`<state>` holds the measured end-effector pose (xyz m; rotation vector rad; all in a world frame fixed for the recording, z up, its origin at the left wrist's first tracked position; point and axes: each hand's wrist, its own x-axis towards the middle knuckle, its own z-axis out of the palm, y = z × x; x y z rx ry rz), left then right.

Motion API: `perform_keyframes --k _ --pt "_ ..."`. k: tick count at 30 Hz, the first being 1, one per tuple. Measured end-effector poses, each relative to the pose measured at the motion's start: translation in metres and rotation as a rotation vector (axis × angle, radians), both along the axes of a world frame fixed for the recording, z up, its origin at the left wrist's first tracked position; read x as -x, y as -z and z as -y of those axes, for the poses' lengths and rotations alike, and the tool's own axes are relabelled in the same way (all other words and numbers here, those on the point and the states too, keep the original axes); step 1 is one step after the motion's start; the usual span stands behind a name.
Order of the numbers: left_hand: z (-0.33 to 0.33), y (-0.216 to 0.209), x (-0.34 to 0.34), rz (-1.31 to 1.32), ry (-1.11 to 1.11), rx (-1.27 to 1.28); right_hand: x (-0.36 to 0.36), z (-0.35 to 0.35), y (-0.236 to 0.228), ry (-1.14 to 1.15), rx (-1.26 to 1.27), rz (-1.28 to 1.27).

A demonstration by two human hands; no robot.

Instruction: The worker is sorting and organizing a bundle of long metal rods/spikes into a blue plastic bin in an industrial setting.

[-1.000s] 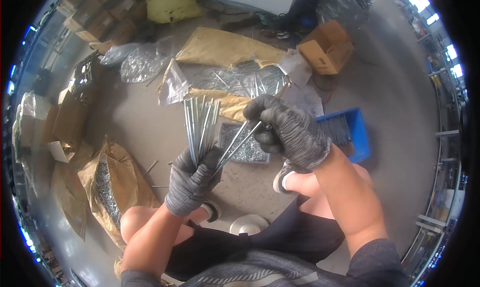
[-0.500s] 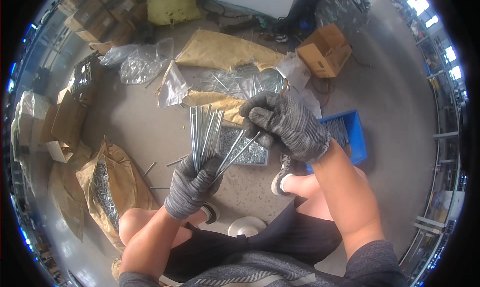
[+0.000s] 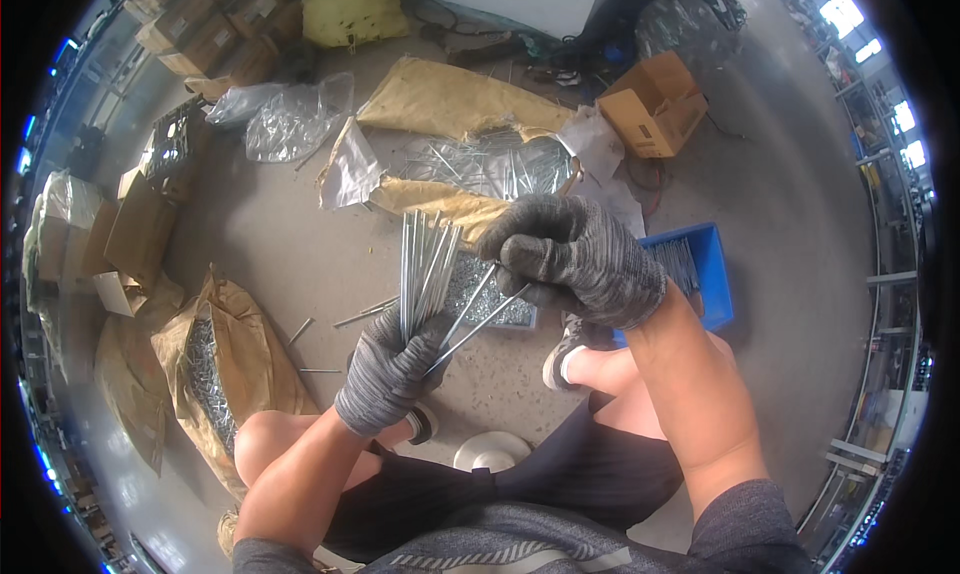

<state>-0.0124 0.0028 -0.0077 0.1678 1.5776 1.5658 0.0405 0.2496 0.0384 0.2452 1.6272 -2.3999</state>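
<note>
My left hand [image 3: 390, 374], in a grey knitted glove, is closed around the lower ends of a bundle of thin metal rods [image 3: 425, 274]. Most of them stand upright, fanned slightly. Two separate rods [image 3: 470, 324] slant out to the right from the same hand. My right hand [image 3: 575, 259], gloved alike, is curled with its thumb and fingertips at the upper ends of those two rods. Its palm side is hidden, so what lies inside the fingers cannot be made out. Behind the hands sits a tray of small metal parts [image 3: 485, 299], partly covered.
A torn brown sack [image 3: 440, 99] of rods lies ahead. To the right are a blue bin [image 3: 712, 264] with rods and an open carton [image 3: 650, 104]. Another paper sack [image 3: 245, 344] of metal pieces lies left, with loose rods [image 3: 365, 312] on the floor.
The bundle and my left hand have shifted slightly right. My right hand has lowered a little, bringing its fingertips closer to the slanting rods' upper ends.
</note>
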Motion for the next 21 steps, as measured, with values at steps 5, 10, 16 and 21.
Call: perform_keyframes --k 5,10,16,21 --pt "-0.001 -0.001 0.0 -0.048 0.003 0.029 -0.002 0.004 -0.001 0.024 -0.056 -0.021" --pt "-0.005 -0.009 -0.002 -0.142 0.004 0.062 -0.004 0.001 -0.007 -0.016 0.047 0.089" --pt "-0.001 -0.008 -0.001 -0.092 0.0 0.034 -0.003 0.001 -0.005 -0.053 -0.301 -0.113" --pt "-0.001 -0.01 0.0 -0.04 0.007 -0.073 -0.004 -0.004 -0.003 0.066 0.048 0.044"
